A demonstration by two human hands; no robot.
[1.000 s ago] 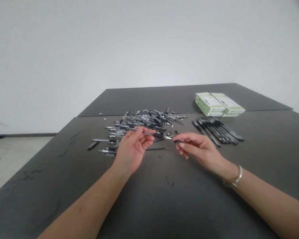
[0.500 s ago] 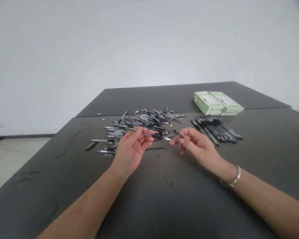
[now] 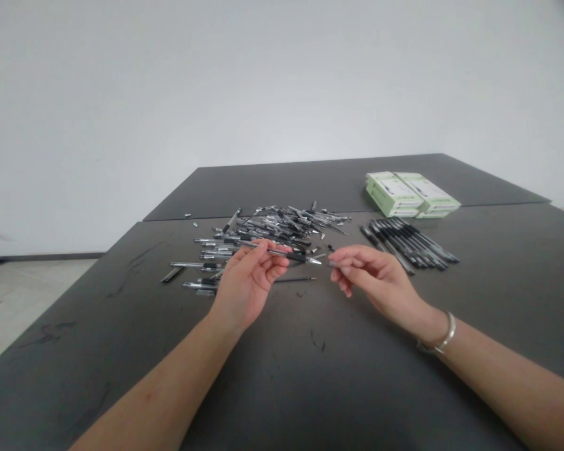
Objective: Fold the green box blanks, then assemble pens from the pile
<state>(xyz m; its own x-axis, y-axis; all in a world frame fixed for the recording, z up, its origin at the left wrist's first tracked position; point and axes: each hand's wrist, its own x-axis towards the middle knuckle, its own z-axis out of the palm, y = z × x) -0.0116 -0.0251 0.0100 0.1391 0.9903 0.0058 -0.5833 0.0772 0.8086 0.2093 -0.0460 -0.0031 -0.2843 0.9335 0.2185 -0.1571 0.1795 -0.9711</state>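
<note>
My left hand (image 3: 248,282) is closed on a pen (image 3: 297,257) with a black grip, a clear barrel and a silver tip pointing right. Facing that tip, a short way off, my right hand (image 3: 371,272) pinches a pen cap (image 3: 332,264), most of it hidden by the fingers. Tip and cap are apart. Behind and beneath my left hand lies a loose heap of pen parts (image 3: 282,222), with barrels, caps and small tips mixed. A thin refill (image 3: 301,279) lies on the table just right of my left hand.
Beyond my right hand lies a row of capped pens (image 3: 411,244). Green and white boxes (image 3: 404,194) are stacked at the back right. Small loose tips (image 3: 195,225) lie left of the heap. The dark table (image 3: 282,376) has a seam across it and a pale wall behind.
My right hand has turned the cap from upright to about level, its end now toward the pen tip. My left hand and the pen have stayed in place.
</note>
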